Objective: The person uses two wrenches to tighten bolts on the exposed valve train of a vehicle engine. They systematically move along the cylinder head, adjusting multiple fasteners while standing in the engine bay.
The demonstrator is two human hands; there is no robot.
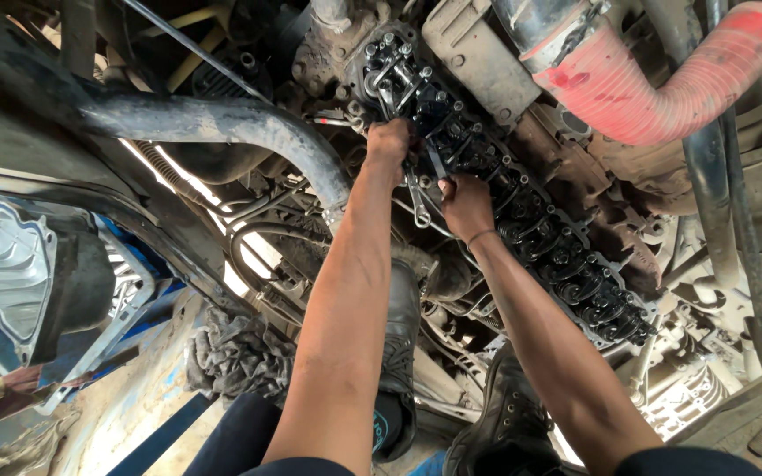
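Big oily engine head [540, 238] runs diagonally, rocker arms and valve springs exposed, a red ribbed hose [663, 88] curving above it and a grey pipe [222, 119] to the left. Left hand [388, 141] is fisted on a tool at the rockers. Right hand [466, 207] is closed around a spanner [416, 198], just below the left.

Person: bare forearms; thin dark band [480, 236] just behind the right hand [466, 205]; dark trousers; black laced boots [506, 421].
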